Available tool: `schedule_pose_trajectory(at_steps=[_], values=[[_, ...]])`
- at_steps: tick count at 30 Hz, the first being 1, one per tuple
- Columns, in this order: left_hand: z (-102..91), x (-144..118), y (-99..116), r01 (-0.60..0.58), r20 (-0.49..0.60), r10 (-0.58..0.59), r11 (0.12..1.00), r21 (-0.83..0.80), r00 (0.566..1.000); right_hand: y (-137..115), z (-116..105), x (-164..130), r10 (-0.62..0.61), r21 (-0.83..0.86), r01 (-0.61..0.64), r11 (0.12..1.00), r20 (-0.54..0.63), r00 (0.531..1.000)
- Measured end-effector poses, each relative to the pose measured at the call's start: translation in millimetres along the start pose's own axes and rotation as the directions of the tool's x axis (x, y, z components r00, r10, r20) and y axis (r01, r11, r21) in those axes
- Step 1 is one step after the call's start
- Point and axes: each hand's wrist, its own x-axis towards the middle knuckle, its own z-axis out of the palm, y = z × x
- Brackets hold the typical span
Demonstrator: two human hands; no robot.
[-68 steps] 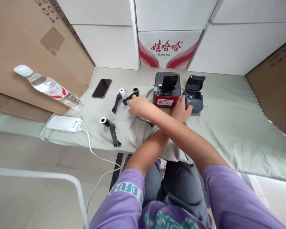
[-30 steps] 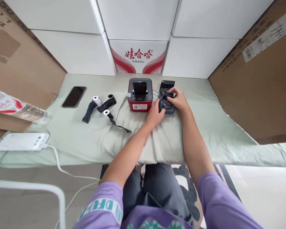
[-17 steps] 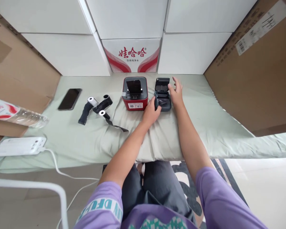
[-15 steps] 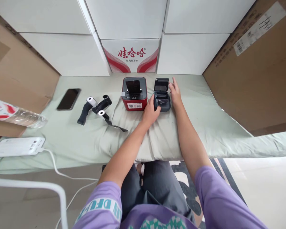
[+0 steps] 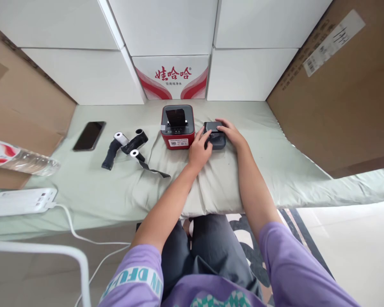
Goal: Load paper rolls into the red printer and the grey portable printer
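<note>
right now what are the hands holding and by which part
Both hold the small dark printer: the left hand against its left side, the right hand over its lid and right side. It rests on the cloth, not lifted.

Bright even light, soft shadows, sharp focus, wide-angle edge distortion

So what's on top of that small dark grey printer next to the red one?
Both hands rest on the dark grey printer: the right hand lies over its shut lid, the left hand touches its near left side. Anything inside is hidden by the lid.
</note>
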Motion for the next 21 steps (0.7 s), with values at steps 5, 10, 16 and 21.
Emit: schedule_pose_trajectory(at_steps=[5, 10, 16, 21], values=[[-4.0, 3, 5, 0.009, 0.103, -0.015, 0.998, 0.058, 0.995, -8, -7, -3, 0.013, 0.025, -0.015, 1.0, 0.079, 0.997], [-4.0, 2, 9, 0.088, 0.133, -0.118, 0.973, 0.215, 0.984, -8, -7, -4, -0.011, 0.067, 0.004, 0.998, 0.099, 0.995], [-2.6, -11, 22, 0.001, 0.117, -0.038, 0.952, 0.305, 0.992, 19, 10, -6, -0.094, 0.137, 0.125, 0.983, -0.216, 0.972], [-57.3, 2, 17, -0.097, -0.144, 0.143, 0.954, 0.283, 0.979, 33, 13, -3, -0.012, 0.287, 0.115, 0.951, -0.337, 0.941]])
